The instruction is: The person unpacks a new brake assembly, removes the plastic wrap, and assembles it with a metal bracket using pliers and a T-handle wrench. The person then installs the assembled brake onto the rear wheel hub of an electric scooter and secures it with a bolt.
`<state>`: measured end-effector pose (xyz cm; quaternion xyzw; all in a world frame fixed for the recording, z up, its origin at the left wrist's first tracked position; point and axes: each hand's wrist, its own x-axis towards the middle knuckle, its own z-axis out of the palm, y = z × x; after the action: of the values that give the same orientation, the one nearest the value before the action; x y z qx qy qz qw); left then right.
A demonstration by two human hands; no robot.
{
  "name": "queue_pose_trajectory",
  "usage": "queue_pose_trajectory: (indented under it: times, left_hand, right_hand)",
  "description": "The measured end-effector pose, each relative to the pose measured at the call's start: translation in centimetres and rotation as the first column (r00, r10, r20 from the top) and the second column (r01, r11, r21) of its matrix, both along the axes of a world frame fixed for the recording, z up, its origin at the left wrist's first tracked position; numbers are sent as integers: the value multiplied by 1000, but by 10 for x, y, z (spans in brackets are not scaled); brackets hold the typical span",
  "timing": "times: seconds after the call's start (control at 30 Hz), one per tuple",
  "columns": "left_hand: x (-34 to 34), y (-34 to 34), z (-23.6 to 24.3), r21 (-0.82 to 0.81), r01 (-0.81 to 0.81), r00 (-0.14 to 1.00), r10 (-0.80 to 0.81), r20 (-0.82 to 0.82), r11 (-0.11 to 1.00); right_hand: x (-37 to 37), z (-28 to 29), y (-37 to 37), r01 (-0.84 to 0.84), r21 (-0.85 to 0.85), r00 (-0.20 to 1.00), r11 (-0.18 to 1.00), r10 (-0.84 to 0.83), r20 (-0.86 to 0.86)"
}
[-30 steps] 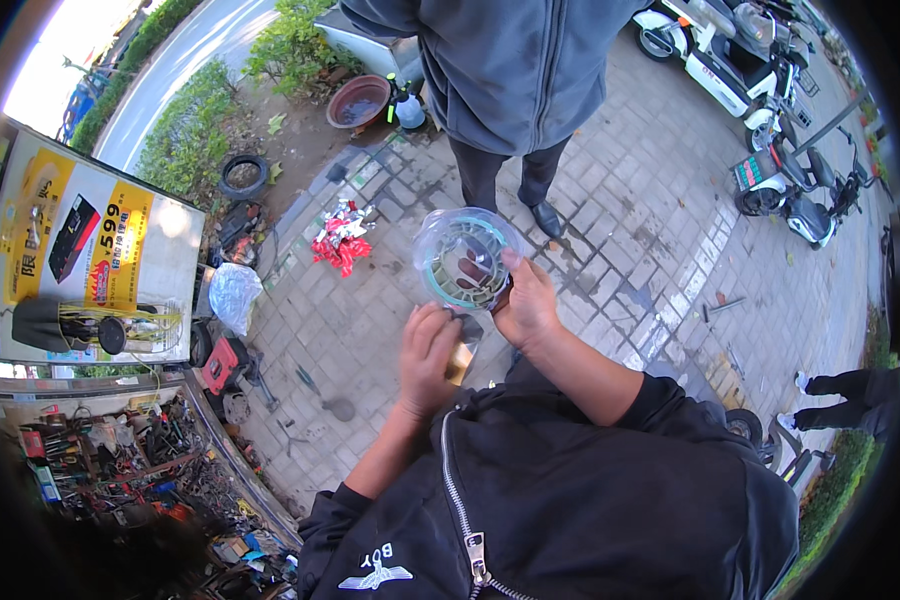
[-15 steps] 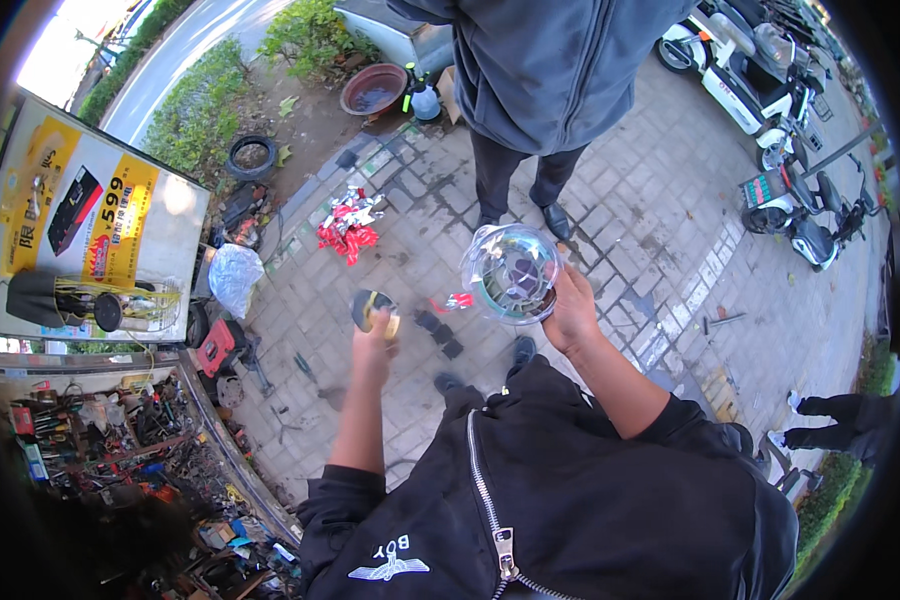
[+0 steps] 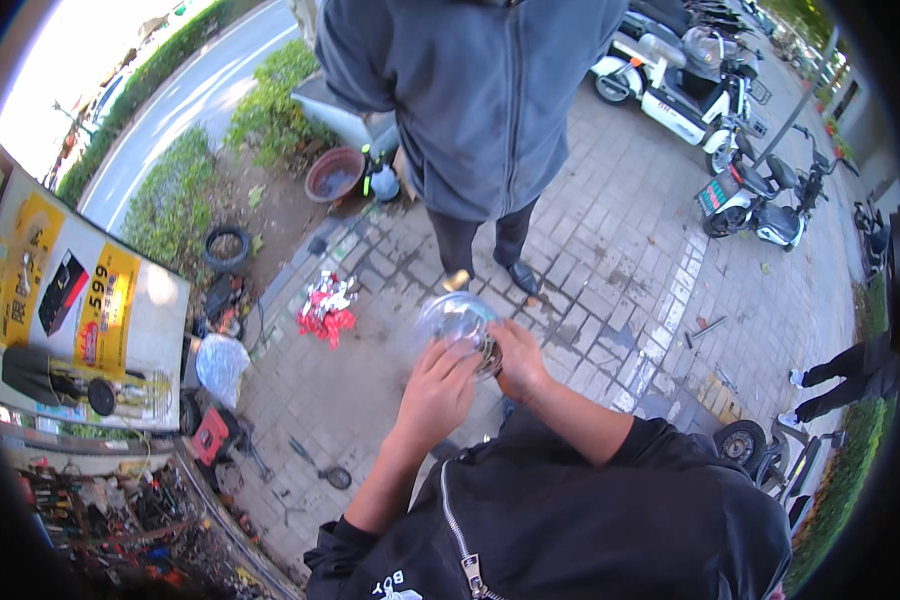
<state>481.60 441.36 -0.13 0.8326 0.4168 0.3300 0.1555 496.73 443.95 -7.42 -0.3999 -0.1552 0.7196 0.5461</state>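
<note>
In front of my body I hold a clear, round, shell-like plastic thing [image 3: 453, 314], blurred by motion. My right hand [image 3: 520, 362] grips its right rim, with a brownish part showing near the fingers. My left hand [image 3: 442, 388] lies over its near left side, fingers bent and close to the right hand's. A small yellow piece [image 3: 457, 281] shows just beyond the far rim; whether it touches the shell I cannot tell. The roll-like disc that the left hand held earlier is not plainly visible.
A person in a grey jacket [image 3: 480, 110] stands facing me, close beyond my hands. Red and silver wrapping [image 3: 327, 312] lies on the paving. Left are a sign board [image 3: 150, 330], a red case [image 3: 213, 434] and a tool-filled cart [image 3: 120, 515]. Scooters [image 3: 690, 105] are parked at right.
My left hand has swung right and up from beside my body onto the clear shell. My right hand has come left and lower with it. The view has shifted slightly.
</note>
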Motion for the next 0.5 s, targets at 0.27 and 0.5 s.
queue_pose_trajectory:
  times: [0.27, 0.5]
  left_hand:
    - [-10, -6, -23, -146, -106, 994, 100, -42, 984]
    - [1, -9, -39, -355, -400, 908, 418, -27, 845]
  right_hand:
    - [-3, -11, -6, -88, -85, 994, 993, 93, 57]
    - [-15, -6, -14, -227, -64, 944, 972, 235, 230]
